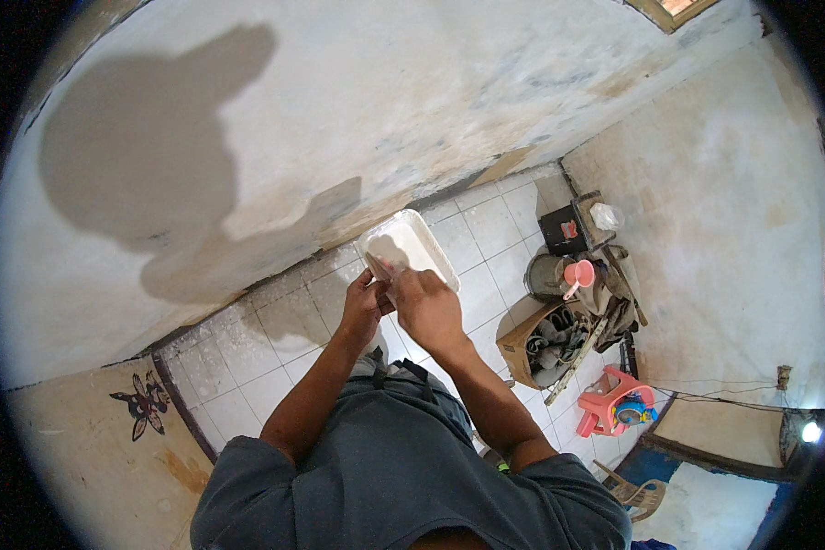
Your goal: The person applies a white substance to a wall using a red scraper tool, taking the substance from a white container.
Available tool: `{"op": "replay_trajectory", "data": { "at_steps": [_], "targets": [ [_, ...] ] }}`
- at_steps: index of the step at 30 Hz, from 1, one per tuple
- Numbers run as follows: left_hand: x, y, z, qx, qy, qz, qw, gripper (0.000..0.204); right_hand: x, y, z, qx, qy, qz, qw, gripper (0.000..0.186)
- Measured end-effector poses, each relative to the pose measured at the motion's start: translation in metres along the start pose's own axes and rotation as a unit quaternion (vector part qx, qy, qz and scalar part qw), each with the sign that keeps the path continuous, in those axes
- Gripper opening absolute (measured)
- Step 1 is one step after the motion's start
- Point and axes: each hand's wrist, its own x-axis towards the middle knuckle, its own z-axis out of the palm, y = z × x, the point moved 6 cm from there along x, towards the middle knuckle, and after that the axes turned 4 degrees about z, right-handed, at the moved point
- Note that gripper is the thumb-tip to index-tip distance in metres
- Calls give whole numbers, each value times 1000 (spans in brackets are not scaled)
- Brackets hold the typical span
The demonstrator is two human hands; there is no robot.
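Observation:
My left hand (364, 302) is closed on a small flat greyish tool (379, 267), perhaps a scraper, held upward in front of my body. My right hand (423, 307) is closed beside it at the same tool, its fingertips largely hidden under the hand; a small pink bit shows between them. Just beyond both hands, a white rectangular tray (428, 238) with a pale content lies on the tiled floor next to the wall, partly behind the hands and in their shadow.
A stained wall (357, 101) rises ahead. At the right stand a bucket (541, 275) with a pink dipper (581, 273), a cardboard box (520, 348) of dark items, a black container (559, 234), a pink stool (598, 405) with a blue-yellow object and a chair (640, 495).

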Motion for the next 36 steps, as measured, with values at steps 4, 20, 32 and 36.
{"op": "replay_trajectory", "data": {
  "at_steps": [4, 20, 32, 36],
  "targets": [
    [-1, 2, -2, 17, -8, 1, 1000, 36, 9, 13, -10, 44, 35, 20, 998, 36],
    [-6, 2, 1, -3, -4, 2, 1000, 35, 22, 47, -29, 31, 112, 98, 988, 29],
    [-8, 2, 7, -6, -7, 16, 1000, 36, 11, 14, 4, -96, 59, 8, 994, 36],
    [-5, 2, 7, -5, 19, 3, 1000, 34, 2, 4, 18, -109, 40, -9, 993, 37]
  ]
}}
